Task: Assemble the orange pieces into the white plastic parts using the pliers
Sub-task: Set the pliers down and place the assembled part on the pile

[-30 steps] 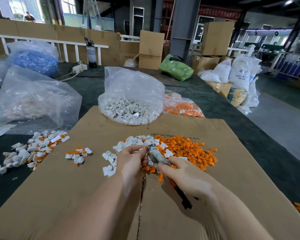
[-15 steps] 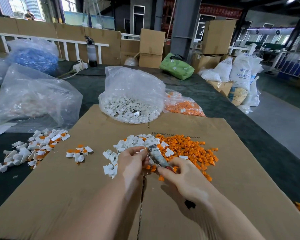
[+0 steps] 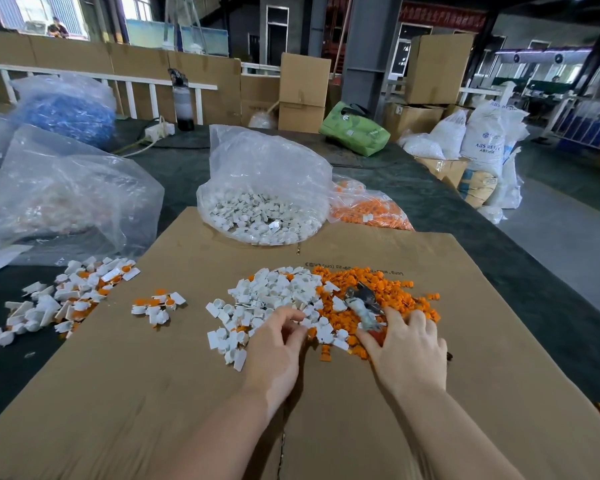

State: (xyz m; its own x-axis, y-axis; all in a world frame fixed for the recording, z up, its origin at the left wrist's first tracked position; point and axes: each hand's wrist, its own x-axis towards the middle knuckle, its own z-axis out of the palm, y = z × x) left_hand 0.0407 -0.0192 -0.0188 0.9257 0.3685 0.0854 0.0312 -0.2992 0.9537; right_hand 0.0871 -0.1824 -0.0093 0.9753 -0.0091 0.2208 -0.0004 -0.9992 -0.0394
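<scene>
left hand (image 3: 274, 344): palm down at near edge of white pile, fingers loosely bent with tips among white pieces; cannot tell if it has picked one up.
right hand (image 3: 407, 344): palm down over the pliers handles, fingers curled round them.
pliers (image 3: 362, 304): grey metal head sticks out past the right hand's fingers, lying over the orange pile, pointing away; whether the tips are apart, cannot tell.
white plastic parts (image 3: 274, 296): loose heap mid-cardboard, touching the orange heap on its right side.
orange pieces (image 3: 392, 292): loose heap just right of the white heap, some under the right hand.
assembled pieces (image 3: 158, 304): small white-and-orange cluster left of the heaps; bigger batch (image 3: 70, 296) further left, across the cardboard edge.
cardboard (image 3: 153, 393): flat sheet covering the dark surface (image 3: 499, 237).
clear bag of white parts (image 3: 264, 192): at the cardboard's far edge.
bag of orange pieces (image 3: 368, 206): just right of it.
</scene>
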